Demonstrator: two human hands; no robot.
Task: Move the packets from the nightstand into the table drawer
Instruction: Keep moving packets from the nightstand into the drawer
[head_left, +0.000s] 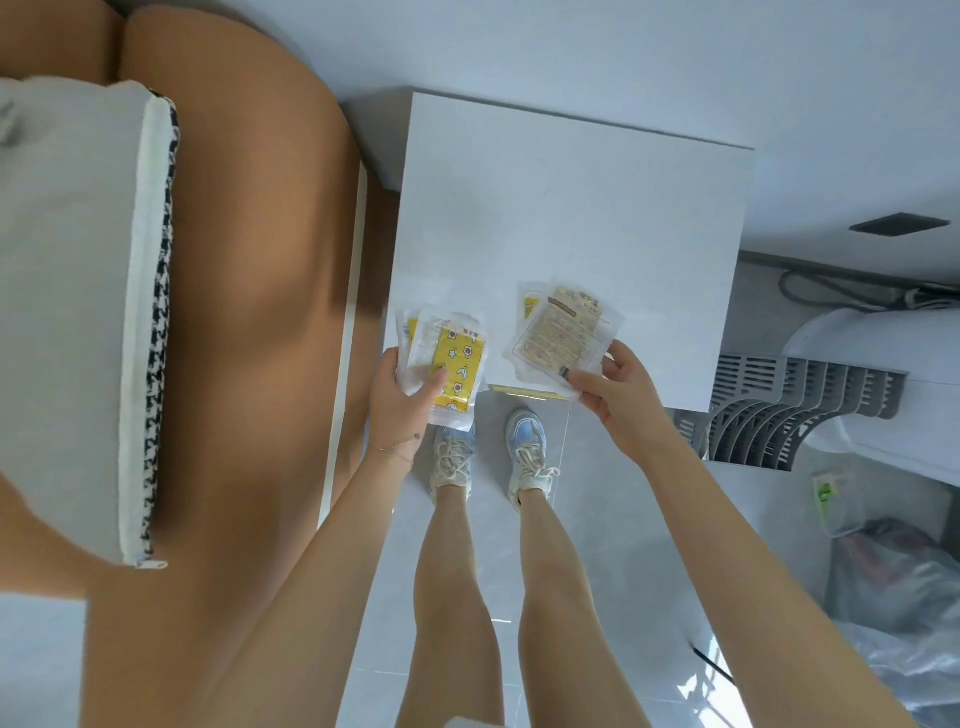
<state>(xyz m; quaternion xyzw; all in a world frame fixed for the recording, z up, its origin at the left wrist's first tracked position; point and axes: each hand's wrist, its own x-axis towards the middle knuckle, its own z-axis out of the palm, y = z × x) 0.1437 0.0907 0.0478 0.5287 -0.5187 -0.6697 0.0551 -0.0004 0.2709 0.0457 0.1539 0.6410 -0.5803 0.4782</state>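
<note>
My left hand (402, 397) grips a small stack of clear packets (457, 358); the top one shows a yellow printed pad. It hovers at the front left corner of the white nightstand (561, 208). My right hand (615, 387) pinches another few packets (563, 332) with tan printed labels, held over the nightstand's front edge. One more yellowish packet (524, 392) lies at the front edge beneath them, mostly hidden. No drawer shows in this view.
A brown bed with a grey and houndstooth pillow (93, 322) fills the left. A white and grey appliance (841, 405) and plastic bags (893, 597) stand at the right. My feet in sneakers stand on the grey tile floor just in front of the nightstand.
</note>
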